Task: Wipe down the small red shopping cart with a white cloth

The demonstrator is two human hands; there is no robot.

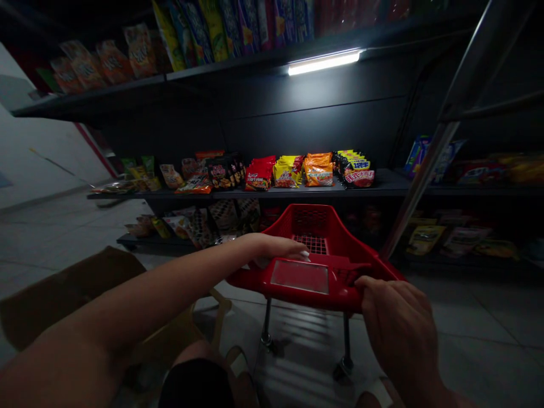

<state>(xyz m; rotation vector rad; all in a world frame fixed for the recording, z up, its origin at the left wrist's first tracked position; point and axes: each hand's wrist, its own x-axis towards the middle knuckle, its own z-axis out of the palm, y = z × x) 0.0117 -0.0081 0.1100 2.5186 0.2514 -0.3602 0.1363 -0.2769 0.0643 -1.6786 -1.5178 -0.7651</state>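
Observation:
A red plastic shopping cart (300,276) stands directly in front of me on thin dark metal legs with small casters. My left hand (276,249) lies over the cart's near rim at the left, with the fingers curled around it. My right hand (395,317) grips the right corner of the same rim. Nothing shows inside the visible part of the basket, though my left forearm crosses part of it.
Dark shelves (250,192) ahead hold rows of colourful snack and noodle packets (289,173). A metal shelf upright (437,136) rises at the right. A brown object (63,294) sits low at the left above the tiled floor (476,340).

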